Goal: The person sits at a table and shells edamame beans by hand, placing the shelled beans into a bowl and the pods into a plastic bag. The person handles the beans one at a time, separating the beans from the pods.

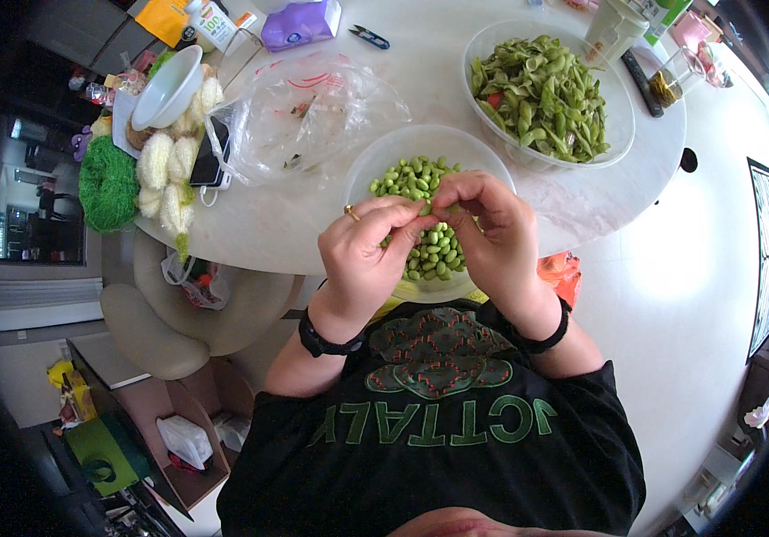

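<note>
Both hands meet fingertip to fingertip over a translucent plastic bowl [491, 153] that holds many shelled green soybeans [434, 258]. My left hand [371, 245], with a ring on one finger, pinches something small and green, which looks like a bean or a bit of pod. My right hand [491, 231] has thumb and forefinger pinched at the same small thing; the fingers mostly hide it. Beyond, to the right, a larger clear bowl [622, 137] is heaped with green edamame pods [545, 101].
A crumpled clear plastic bag [317, 127] with scraps lies left of the bowls. Near it are a phone [210, 158], yarn skeins [173, 168], a white bowl [169, 87], a purple tissue pack [300, 25] and thread snips [369, 37]. A black remote [642, 84] lies right of the pods.
</note>
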`<state>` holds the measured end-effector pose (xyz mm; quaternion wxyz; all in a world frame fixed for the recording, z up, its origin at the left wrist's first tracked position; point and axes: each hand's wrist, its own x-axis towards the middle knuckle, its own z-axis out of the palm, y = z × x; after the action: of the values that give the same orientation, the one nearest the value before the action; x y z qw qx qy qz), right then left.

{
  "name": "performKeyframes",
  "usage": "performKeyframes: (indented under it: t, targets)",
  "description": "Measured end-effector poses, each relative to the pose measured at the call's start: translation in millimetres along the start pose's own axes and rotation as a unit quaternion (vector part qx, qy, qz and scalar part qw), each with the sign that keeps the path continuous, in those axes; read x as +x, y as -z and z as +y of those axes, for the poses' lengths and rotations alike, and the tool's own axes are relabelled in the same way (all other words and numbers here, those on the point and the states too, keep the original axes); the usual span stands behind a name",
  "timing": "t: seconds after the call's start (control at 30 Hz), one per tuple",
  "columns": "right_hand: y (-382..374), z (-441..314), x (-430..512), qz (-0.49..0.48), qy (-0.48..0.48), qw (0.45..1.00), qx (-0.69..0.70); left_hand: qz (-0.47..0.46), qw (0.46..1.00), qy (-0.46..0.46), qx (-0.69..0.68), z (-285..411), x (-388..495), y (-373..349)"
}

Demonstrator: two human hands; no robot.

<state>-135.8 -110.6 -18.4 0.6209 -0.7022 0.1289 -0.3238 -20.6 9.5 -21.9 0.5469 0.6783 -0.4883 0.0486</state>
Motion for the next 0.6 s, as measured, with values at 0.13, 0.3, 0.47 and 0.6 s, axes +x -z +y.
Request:
performKeyframes:
  t: [0.13, 0.3, 0.47, 0.6]
  targets:
    - [-2.5, 2.0, -0.3, 0.01, 0.025, 1.0, -0.002, 0.019, 0.999, -0.025, 0.006, 1.5, 1.4, 0.3]
    - [1.8, 2.6, 6.8, 0.066, 0.015, 0.995, 0.073, -0.027, 0.952, 0.205, -0.226, 2.2, 0.1, 7.7]
    - [45.6, -6.0, 30.0, 0.114, 0.08, 0.989, -0.044, -0.044, 0.9, 0.265, -0.343, -4.6, 2.6, 13.3]
    - [85.0, -9.5, 60.3, 0.21, 0.172, 0.919, -0.285, -0.054, 0.944, 0.235, -0.226, -7.4, 3.7, 12.5]
